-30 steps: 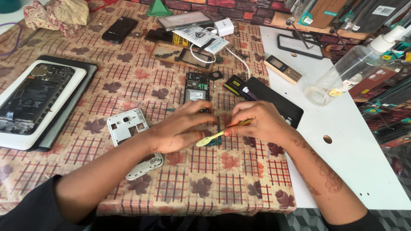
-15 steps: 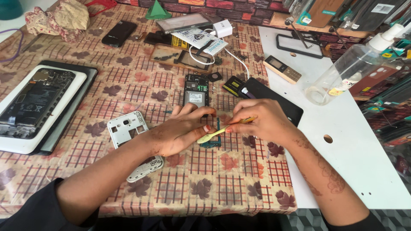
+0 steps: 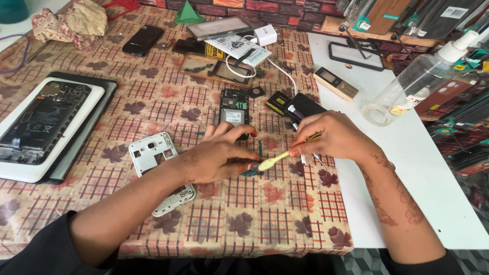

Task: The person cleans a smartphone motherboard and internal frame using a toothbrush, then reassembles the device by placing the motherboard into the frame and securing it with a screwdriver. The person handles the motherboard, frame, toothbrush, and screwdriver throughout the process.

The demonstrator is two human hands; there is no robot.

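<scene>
The fingers of the right hand [image 3: 333, 138] are closed around a small yellow brush [image 3: 275, 160], holding it by the handle; the pale bristle end points left and lies against the fingers of the left hand [image 3: 216, 158]. The left hand is curled, and its fingers pinch a small dark green circuit piece [image 3: 250, 172], which shows only a little below the fingertips, just above the checked tablecloth [image 3: 244, 214]. Both hands meet near the middle of the table.

Just far from the left hand lies an opened dark phone [image 3: 234, 110] with its inside showing. To the left of the left wrist lies a white phone frame [image 3: 153, 153], partly under the forearm. Far from the right hand are a black case [image 3: 305, 105] and a small bar phone [image 3: 335, 83]. On the right, on the white table part, a clear spray bottle [image 3: 417, 81] lies tilted. At the far left edge a tablet with the back removed [image 3: 43, 122] rests on a white tray.
</scene>
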